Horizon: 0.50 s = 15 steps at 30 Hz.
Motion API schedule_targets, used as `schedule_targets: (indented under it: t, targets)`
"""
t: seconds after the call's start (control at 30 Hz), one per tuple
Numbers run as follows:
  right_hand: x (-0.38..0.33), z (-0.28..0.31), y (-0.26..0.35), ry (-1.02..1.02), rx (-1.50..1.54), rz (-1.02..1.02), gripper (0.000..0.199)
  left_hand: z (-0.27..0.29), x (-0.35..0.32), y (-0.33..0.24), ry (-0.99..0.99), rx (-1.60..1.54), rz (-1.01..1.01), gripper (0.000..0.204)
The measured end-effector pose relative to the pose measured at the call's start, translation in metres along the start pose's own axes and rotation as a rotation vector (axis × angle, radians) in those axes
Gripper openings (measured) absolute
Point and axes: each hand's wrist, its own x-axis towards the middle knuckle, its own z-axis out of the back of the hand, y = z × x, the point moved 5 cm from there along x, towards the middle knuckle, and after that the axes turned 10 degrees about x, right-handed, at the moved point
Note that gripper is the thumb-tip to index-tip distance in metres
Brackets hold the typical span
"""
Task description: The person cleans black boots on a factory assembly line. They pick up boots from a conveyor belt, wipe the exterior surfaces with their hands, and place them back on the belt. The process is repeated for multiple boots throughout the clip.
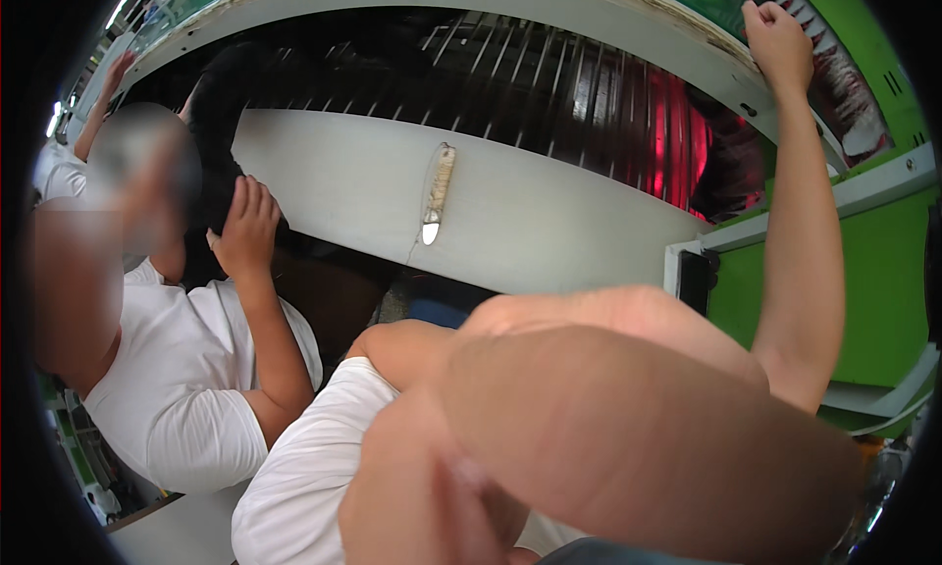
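My right hand (780,45) is raised at the upper right, its fingers closed beside the pale curved edge of a machine (667,40). Whether anything small is between the fingers, I cannot make out. Close to the camera, a blurred bare arm (638,418) fills the lower middle. My left hand does not show. On a white panel (569,222) lies a short tool (442,184) with a tan wrapped handle, a pale tip and a thin cord. Behind the panel, metal rods (491,65) run in a row, with red material (677,133) to their right.
At the left, a co-worker in a white shirt (186,379) has a hand (250,217) against black fabric (221,124). Another person's raised arm (103,99) shows farther back. Green machine panels (814,300) stand at the right, near red and white strands (859,114).
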Motion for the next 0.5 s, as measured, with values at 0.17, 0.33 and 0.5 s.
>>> schedule_targets:
  t: [0.17,0.33,0.5]
  targets:
    - [-0.003,0.005,-0.005,0.000,-0.002,-0.021,0.048,0.000,0.001,-0.001,0.026,0.003,-0.014,0.009]
    - [-0.015,-0.002,0.029,-0.045,0.045,0.025,0.047,0.003,0.003,-0.004,0.031,0.009,0.006,0.008]
    - [-0.022,0.025,0.014,-0.073,0.053,-0.021,0.043,0.005,0.011,-0.010,0.056,-0.039,-0.032,0.008]
